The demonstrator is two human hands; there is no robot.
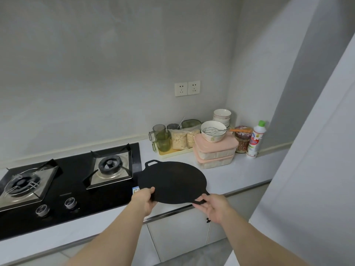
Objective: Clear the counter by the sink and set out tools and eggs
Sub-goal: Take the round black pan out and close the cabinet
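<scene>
Black glass makes up the two-burner gas hob [67, 181] set into the pale grey counter [240, 175], well to the left of both hands. Just right of it a flat, round, black cast-iron griddle pan [172, 181] is held above the counter's front part, partly overlapping the hob's right edge. The left hand [145, 200] grips the pan's near-left rim, thumb on top and fingers underneath. The right hand [211, 207] closes around the loop handle at the near-right rim. The pan thus lies directly beyond and between the two hands, tilted a little with its far side raised. Its second loop handle [151, 162] points away to the far left, so the line through both handles runs diagonally from near right to far left.

Beyond the hands, against the wall, stand green plastic jugs [162, 139] on a yellow tray [175, 153]. To their right, two stacked pink-lidded food boxes [215, 152] carry a white ceramic bowl [213, 133] with a wire whisk [211, 129] lying in it. Farthest right stands a white bottle with a green cap [255, 139].
</scene>
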